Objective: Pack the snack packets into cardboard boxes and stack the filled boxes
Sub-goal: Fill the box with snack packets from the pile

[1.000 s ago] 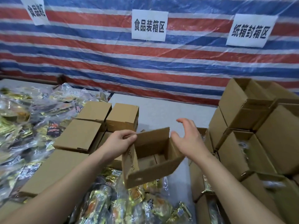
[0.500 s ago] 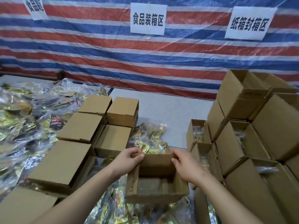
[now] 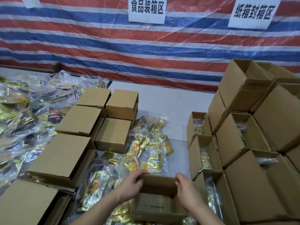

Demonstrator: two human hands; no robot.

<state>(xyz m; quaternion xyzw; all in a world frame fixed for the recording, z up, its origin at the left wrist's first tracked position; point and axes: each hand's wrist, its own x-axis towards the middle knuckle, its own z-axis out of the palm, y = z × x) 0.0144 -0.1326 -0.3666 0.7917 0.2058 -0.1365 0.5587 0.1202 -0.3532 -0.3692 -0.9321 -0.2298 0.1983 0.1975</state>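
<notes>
The open cardboard box sits low in the view on a litter of snack packets, mouth up and empty as far as its floor shows. Both hands hold its far wall: the left hand has its fingers curled over the far left corner, and the right hand grips the far right corner the same way. The loose packets lie just beyond that far wall, on the grey worktop, spreading away from the person toward the left. Neither hand is clearly nearer; the heap lies straight ahead of both. The next move probably means letting go with one hand, reaching forward over the rim and drawing packets back into the box.
</notes>
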